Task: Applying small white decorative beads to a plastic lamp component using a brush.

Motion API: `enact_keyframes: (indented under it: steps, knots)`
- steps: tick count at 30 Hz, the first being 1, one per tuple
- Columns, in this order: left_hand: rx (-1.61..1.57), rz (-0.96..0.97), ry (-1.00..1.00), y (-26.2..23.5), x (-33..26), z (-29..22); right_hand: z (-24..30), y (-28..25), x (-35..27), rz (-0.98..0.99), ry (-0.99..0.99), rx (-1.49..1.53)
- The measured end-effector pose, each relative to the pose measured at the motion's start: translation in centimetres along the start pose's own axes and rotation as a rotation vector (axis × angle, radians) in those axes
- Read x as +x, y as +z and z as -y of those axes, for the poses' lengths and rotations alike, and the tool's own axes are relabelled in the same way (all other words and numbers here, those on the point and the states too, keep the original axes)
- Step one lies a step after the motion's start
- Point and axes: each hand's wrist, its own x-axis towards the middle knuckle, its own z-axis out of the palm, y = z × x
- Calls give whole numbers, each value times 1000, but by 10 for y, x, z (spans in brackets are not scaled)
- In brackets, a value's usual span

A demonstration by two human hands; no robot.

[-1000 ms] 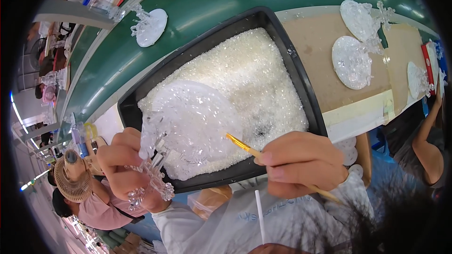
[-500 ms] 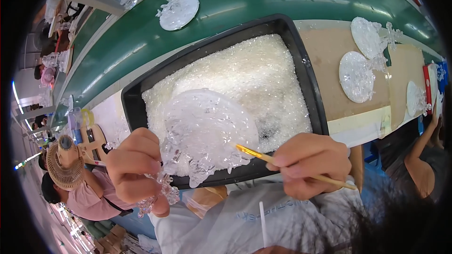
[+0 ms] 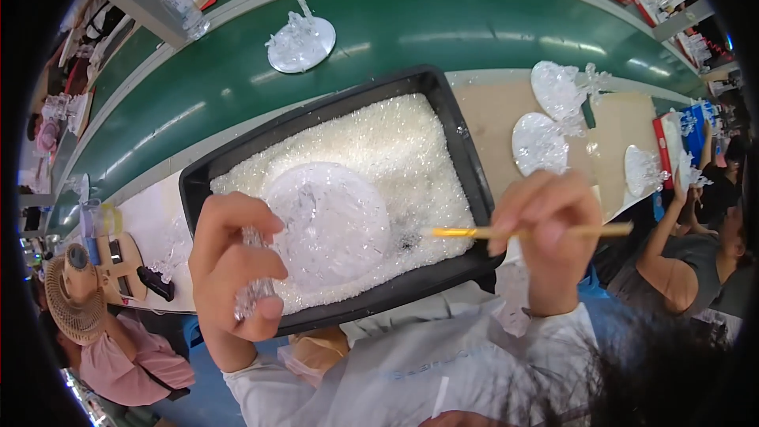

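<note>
My left hand (image 3: 221, 265) is closed around a clear, glassy ornament (image 3: 256, 285). Beside its fingers a round, frosted white disc (image 3: 332, 225) with clear bits on it lies over the tray; the ornament seems joined to the disc, but the fingers hide the join. A thin paintbrush (image 3: 462, 232) with a gold ferrule and wooden handle is pinched in my right hand (image 3: 557, 229), its tip pointing left above the tray's right part. Glittering clear granules (image 3: 387, 122) fill the black tray (image 3: 466, 154) beneath both hands.
Similar discs with clear ornaments stand on the green bench (image 3: 395, 24), including one at the far side (image 3: 300, 43), and on brown board (image 3: 490, 103) at the right, like this disc (image 3: 541, 142). A fan (image 3: 75, 292) and a person in pink (image 3: 134, 356) are at left; another person (image 3: 672, 269) sits at right.
The disc has gone from raised and tilted to lying flatter over the granules, with my left hand turned around the ornament. My right hand has drawn the brush away rightward. The view has shifted.
</note>
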Motion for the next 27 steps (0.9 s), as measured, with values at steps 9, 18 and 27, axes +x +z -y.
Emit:
enact_keyframes:
  steps: [9,18,27]
  knots:
    - [88,88,-123,-11,12,-2,-50,-11,242,274,355,-723]
    - [277,-191,-178,1,9,11,-181,3,314,246,88,-1473]
    - [364,-276,-176,-6,5,18,-51,-120,271,327,-241,-1768]
